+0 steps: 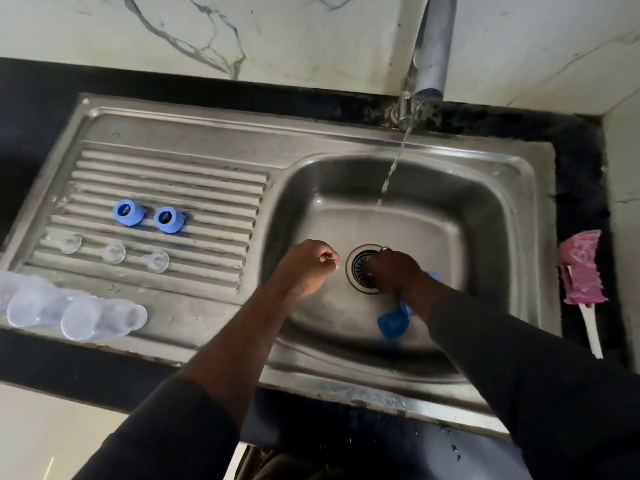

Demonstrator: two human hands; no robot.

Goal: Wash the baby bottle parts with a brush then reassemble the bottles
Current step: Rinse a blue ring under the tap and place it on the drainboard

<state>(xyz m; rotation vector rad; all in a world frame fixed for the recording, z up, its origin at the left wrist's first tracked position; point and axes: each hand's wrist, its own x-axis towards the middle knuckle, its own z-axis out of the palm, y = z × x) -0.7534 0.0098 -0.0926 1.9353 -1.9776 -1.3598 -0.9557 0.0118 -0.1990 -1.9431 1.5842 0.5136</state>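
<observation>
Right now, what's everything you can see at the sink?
Stainless steel sink: one, silver, in black counter.
Metal tap: one, silver, running into basin.
Blue plastic bottle rings: two, blue, on draining board.
Clear round teats: three, clear, in front of rings.
Clear plastic bottles: two or more, clear, board's front left.
Blue plastic cap: one, blue, in basin by right arm.
Pink bottle brush: one, pink, counter right of sink.
Left hand: fingers curled, over basin.
Right hand: over drain.

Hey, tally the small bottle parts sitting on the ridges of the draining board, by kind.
Blue rings: 2
Clear teats: 3
Total: 5
</observation>
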